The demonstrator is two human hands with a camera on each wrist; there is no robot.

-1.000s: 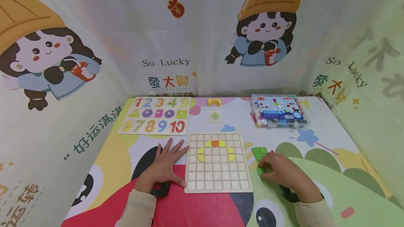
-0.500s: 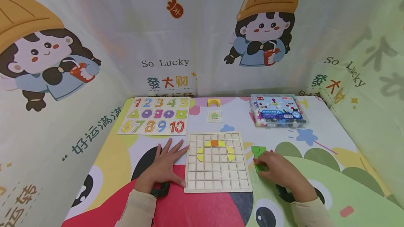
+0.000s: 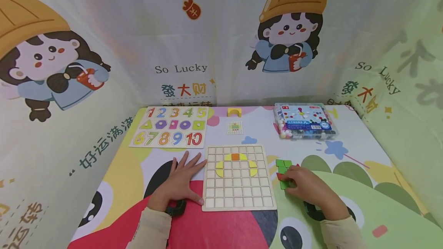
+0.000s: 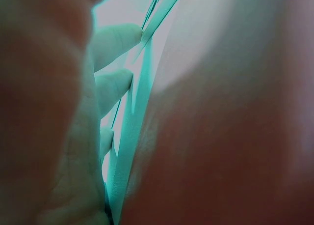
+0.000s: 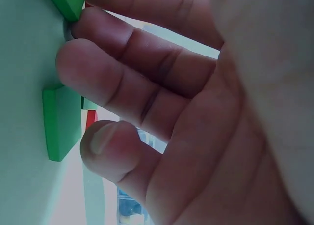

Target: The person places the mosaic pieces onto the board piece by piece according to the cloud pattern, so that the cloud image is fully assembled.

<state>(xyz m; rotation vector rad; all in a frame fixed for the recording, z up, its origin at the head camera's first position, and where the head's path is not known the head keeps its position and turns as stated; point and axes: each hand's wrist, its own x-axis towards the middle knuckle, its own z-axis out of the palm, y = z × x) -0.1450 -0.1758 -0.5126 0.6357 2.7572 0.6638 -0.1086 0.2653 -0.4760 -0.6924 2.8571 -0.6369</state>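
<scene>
My left hand lies with fingers spread at the left edge of the wooden grid board. Its fingertips and thumb touch that edge. An orange square and several yellow curved pieces form an arch on the board. At the board's right, my right hand reaches over a small group of green square tiles and a red triangular tile. In the right wrist view its fingers are loosely bent, with thumb and forefinger apart beside a green tile. The hand hides part of the group.
A number and shape puzzle board lies at the back left. Behind the grid board are a small pattern card and a yellow arch block. A clear box of molecule-model parts sits at the back right.
My right hand shifts slightly among the green tiles; the lower tile is now closer to the others. The red triangular tile shows at their left side. My left hand stays still.
</scene>
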